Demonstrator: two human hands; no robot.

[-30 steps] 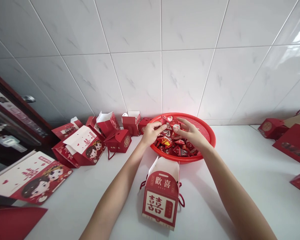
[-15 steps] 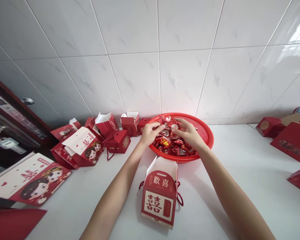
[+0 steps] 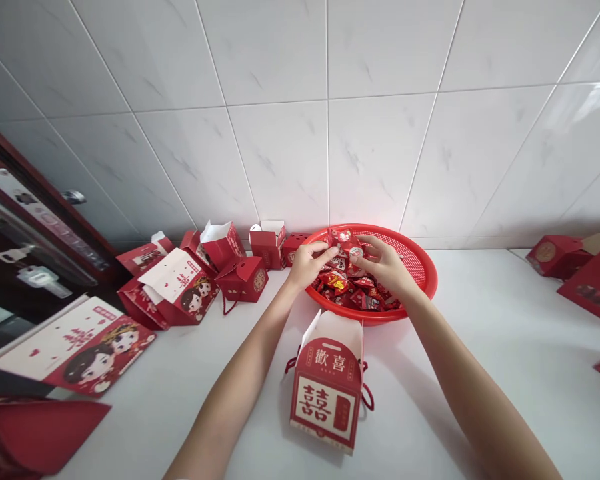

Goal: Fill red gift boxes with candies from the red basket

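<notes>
A red mesh basket (image 3: 420, 267) holds many small red-wrapped candies (image 3: 367, 300). Over its left part, my left hand (image 3: 310, 263) has thumb and fingers pinched near a wrapped candy. Facing it, my right hand (image 3: 384, 267) has its fingers closed round a red candy packet (image 3: 353, 253). What exactly lies between the left fingertips is too small to tell. In front of the basket stands a red and cream box (image 3: 325, 393) with its top open and dark red cords at its sides.
Several red boxes (image 3: 243, 279) stand at the left by the tiled wall. Larger printed boxes (image 3: 87, 343) lie nearer on the left, beside a dark cabinet with keys (image 3: 45, 279). More red boxes (image 3: 595, 283) sit on the right of the white table (image 3: 480, 320).
The whole view has shifted slightly, so things appear a little further right. Both hands keep nearly the same pose over the basket.
</notes>
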